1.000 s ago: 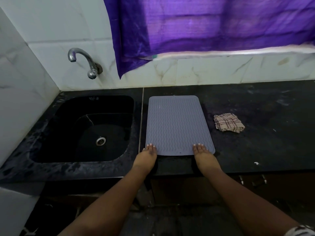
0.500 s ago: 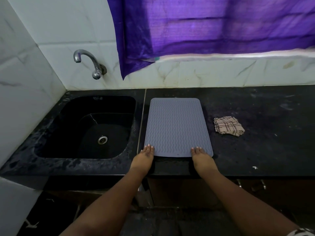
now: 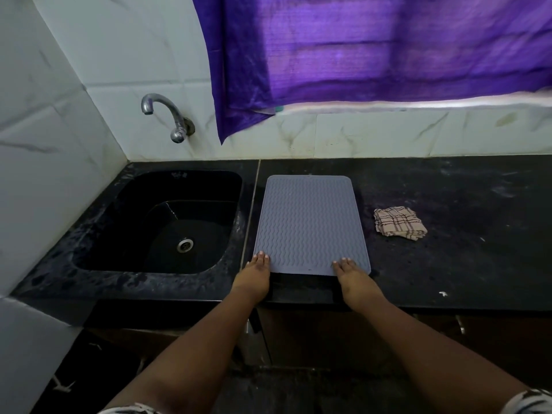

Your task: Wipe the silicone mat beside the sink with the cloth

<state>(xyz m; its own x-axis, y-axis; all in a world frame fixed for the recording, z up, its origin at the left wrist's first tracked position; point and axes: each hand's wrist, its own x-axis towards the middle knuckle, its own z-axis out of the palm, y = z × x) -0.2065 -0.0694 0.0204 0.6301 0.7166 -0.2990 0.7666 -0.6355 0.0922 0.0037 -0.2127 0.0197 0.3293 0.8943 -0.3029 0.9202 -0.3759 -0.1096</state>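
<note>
Little changed since before: both hands flat, fingers together, pressing silicone mat [image 3: 310, 225] near edge. Cloth [image 3: 399, 223] at two o'clock from right hand [image 3: 354, 279], nearer than left hand [image 3: 254, 277].

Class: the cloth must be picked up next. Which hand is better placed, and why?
Right hand: the checked cloth lies on the counter right of the silicone mat, nearer it; the left hand would likely cross over.

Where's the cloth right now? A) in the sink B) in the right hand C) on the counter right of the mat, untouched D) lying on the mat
C: the folded checked cloth lies on the dark counter to the right of the mat, apart from it, while the left hand and right hand both rest flat at the mat's near edge.
</note>
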